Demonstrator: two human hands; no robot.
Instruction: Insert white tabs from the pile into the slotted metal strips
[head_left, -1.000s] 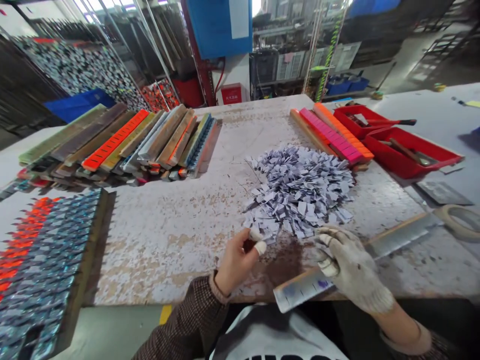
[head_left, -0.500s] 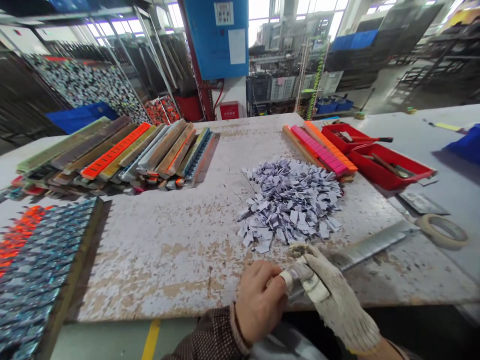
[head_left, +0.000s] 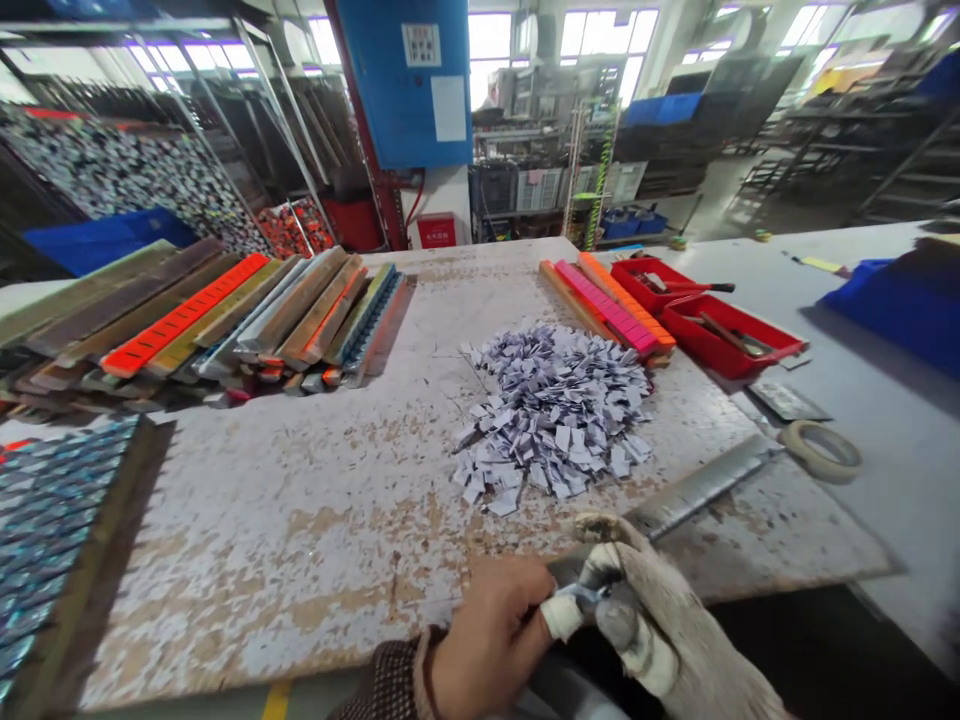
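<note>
My left hand (head_left: 487,635), bare with white tape around the thumb, is closed in front of me at the table's near edge. Against it is my right hand (head_left: 667,620), in an off-white knitted glove with wrapped fingertips; its fingers are curled in. Between the two sits a small shiny piece (head_left: 589,592), too covered by fingers to name. Just beyond the glove, a long silvery metal strip (head_left: 705,485) lies slanted on the board. Past the hands is a heap of small whitish paper-like pieces (head_left: 555,405).
Stacked bars (head_left: 300,310) lie at the left, with a bar set of bluish pieces (head_left: 60,540) nearer. Pink and orange strips (head_left: 611,305) lie behind the heap. Red trays (head_left: 731,335), a tape roll (head_left: 821,450) and a blue bin (head_left: 900,310) are at the right.
The view has turned to the right, so the table's things sit further left. Both hands have come lower in view, and the shiny piece between the fingers now shows more.
</note>
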